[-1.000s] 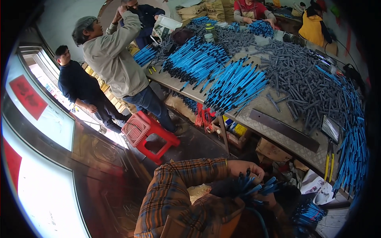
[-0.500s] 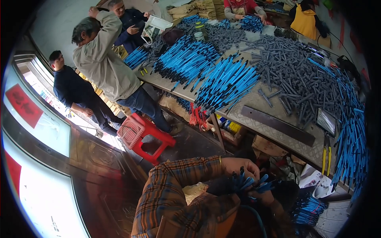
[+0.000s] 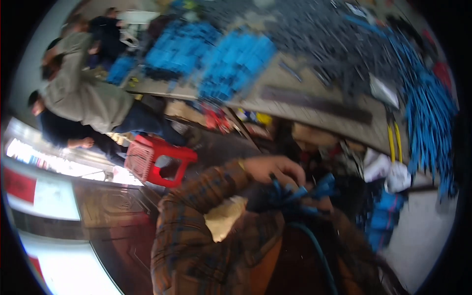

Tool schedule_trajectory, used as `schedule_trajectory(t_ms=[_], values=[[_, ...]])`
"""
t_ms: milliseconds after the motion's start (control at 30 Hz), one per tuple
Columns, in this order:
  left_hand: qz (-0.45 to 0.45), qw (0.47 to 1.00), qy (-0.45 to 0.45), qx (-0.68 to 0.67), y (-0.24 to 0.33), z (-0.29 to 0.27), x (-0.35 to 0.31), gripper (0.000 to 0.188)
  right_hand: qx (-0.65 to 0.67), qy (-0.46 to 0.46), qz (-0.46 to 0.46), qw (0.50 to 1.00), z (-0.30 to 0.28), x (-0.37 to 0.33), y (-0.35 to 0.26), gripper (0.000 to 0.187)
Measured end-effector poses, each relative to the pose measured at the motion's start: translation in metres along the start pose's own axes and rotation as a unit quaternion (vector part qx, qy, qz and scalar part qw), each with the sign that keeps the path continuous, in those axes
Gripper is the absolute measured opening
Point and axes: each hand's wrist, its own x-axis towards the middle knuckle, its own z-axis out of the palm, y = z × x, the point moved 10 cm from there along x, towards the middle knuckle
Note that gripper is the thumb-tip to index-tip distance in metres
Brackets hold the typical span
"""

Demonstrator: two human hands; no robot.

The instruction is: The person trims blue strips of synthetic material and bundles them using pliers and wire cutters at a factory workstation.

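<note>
The left hand (image 3: 275,171) is curling its fingers down over the top of a bunch of blue-handled pieces (image 3: 297,194), gripping it close to the chest, with the plaid sleeve (image 3: 206,231) running back toward the lower edge. The bunch is fanning out to the right, its blue ends sticking past the fingers. The right hand is sitting somewhere under the bunch, and the blur is hiding whether it is gripping or open; I cannot tell. A dark green cord (image 3: 314,250) is hanging down from the bunch.

Beyond, the bench (image 3: 314,105) is carrying heaps of blue pieces (image 3: 236,64) toward its far left and grey pieces (image 3: 314,34) across its far middle. More blue ones (image 3: 427,113) are crowding its right edge. A red stool (image 3: 157,160) is standing on the floor near the bench's near-left corner, beside a person in a grey jacket (image 3: 88,98).
</note>
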Motion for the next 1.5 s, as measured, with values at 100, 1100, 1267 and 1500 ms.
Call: schedule_trajectory(t_ms=[100,1100,1267,1500], values=[[-0.03,0.997,0.045,-0.063,-0.009,-0.009,-0.015,0.015,0.055,0.003,0.0,0.999,0.013,0.011,-0.016,0.018],[-0.049,0.776,0.497,0.385,0.155,-0.192,0.003,0.021,0.073,-0.101,-0.019,0.992,-0.003,0.023,-0.008,0.012],[-0.184,0.506,0.521,0.662,0.146,-0.292,0.03,0.019,0.011,-0.116,-0.024,0.993,-0.007,0.025,-0.013,0.024],[-0.065,0.514,0.573,0.634,0.184,-0.242,0.024,0.021,0.117,-0.113,0.005,0.987,-0.007,0.018,0.003,0.019]])
